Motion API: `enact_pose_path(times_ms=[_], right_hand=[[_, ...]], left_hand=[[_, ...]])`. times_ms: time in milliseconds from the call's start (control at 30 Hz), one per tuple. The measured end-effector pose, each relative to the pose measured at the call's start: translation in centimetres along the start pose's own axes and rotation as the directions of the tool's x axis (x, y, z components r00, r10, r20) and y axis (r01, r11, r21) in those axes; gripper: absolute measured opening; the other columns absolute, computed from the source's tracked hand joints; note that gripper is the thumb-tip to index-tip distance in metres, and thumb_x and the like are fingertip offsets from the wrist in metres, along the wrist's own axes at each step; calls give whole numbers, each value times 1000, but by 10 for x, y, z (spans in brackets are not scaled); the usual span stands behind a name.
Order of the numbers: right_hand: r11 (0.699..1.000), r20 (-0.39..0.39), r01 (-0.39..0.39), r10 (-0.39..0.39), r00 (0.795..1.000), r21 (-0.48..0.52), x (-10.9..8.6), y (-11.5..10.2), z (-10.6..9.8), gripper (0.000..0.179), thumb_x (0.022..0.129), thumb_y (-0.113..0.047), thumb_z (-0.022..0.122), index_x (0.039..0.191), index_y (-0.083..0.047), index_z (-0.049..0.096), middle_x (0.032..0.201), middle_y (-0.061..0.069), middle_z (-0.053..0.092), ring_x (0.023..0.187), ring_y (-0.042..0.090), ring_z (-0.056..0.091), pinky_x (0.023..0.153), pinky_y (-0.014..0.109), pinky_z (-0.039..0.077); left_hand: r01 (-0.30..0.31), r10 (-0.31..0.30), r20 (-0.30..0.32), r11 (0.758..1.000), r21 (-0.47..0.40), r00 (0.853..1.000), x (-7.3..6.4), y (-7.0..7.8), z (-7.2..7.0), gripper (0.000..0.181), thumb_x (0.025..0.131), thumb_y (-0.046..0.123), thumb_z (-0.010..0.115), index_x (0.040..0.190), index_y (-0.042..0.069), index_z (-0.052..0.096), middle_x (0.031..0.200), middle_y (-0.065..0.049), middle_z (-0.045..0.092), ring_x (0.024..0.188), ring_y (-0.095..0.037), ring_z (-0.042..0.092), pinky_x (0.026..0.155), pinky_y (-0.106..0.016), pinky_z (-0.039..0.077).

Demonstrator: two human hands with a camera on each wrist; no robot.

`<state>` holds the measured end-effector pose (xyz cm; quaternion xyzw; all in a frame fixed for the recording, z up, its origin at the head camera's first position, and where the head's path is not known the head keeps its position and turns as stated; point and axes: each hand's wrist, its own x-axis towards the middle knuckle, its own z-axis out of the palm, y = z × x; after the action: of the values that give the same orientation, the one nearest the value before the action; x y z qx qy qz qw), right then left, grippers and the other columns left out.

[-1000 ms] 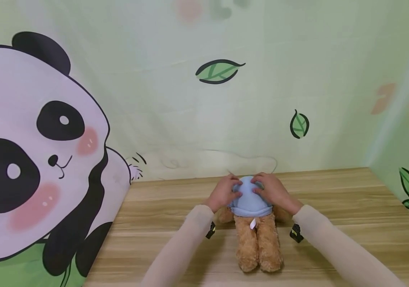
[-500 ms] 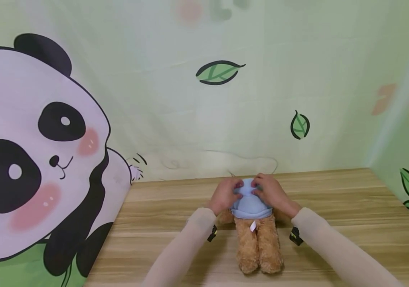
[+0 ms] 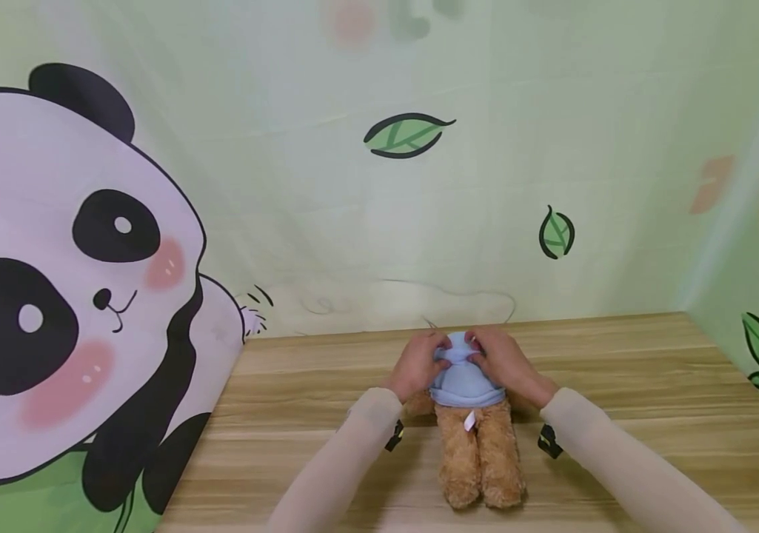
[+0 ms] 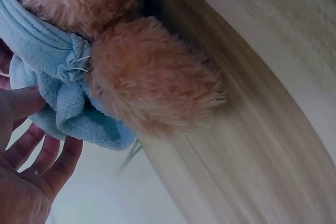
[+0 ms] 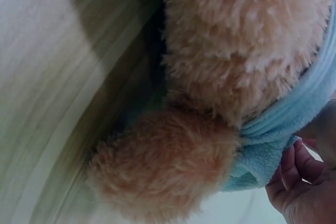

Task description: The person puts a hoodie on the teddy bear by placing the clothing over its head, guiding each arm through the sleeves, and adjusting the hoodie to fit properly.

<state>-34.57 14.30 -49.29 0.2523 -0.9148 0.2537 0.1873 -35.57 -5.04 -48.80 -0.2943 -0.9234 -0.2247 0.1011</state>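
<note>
A brown plush toy [image 3: 462,455] lies on the wooden table, legs toward me, a small white tag between them. Its body is covered by a light blue fleece top [image 3: 467,386]; no head shows. At the top's far end, my left hand [image 3: 415,364] pinches the fabric on the left side. My right hand [image 3: 507,364] pinches it opposite, fingertips close to the left ones. In the left wrist view, the blue fleece [image 4: 42,51] bunches between thumb and fingers beside a furry arm [image 4: 155,80]. The right wrist view shows fingers behind the blue cloth [image 5: 283,124].
The wooden tabletop [image 3: 306,437] runs back to a pale green cloth backdrop [image 3: 326,222] with printed leaves. A large printed panda [image 3: 39,222] fills the left side. Dark wrist devices [image 3: 549,440] sit below both sleeves.
Both hands have drawn slightly closer together and curled in on the blue fabric, which now shows a fold across it between them. The plush toy's legs have stayed almost in place.
</note>
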Motion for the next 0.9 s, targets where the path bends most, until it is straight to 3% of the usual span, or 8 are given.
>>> enact_pose_path(times_ms=[100,400,633,900], right_hand=[[1000,14,-13,13,1000,-6,-1,-1,1,20,82,-6,76,98,-2,65,79,7,63,78,23,59,73,43,49],[1000,-2,6,-6,1000,-30,-1,-1,2,17,81,-5,77,95,-4,67,101,13,65,97,33,62,85,48,51],[999,6,1,-1,1000,-33,-2,-1,1,19,81,-4,77,92,-8,63,93,9,67,92,30,63,81,47,51],[999,18,-35,35,999,9,-2,-3,1,23,83,-4,75,103,-4,64,99,13,70,95,31,65,82,47,52]], left_hand=[[6,-6,3,1000,-1,1000,-1,1,-1,27,85,12,77,108,10,64,106,-4,71,100,-16,66,88,-28,52],[40,-41,24,999,8,999,-3,3,1,26,87,12,74,112,8,65,120,-9,63,110,-22,62,94,-33,51],[27,-27,-4,999,31,1000,-5,4,0,26,85,12,76,106,12,62,107,-4,67,99,-18,64,84,-29,53],[41,-41,4,999,25,999,-6,2,2,34,86,12,75,118,12,63,115,-6,70,107,-20,64,91,-32,53]])
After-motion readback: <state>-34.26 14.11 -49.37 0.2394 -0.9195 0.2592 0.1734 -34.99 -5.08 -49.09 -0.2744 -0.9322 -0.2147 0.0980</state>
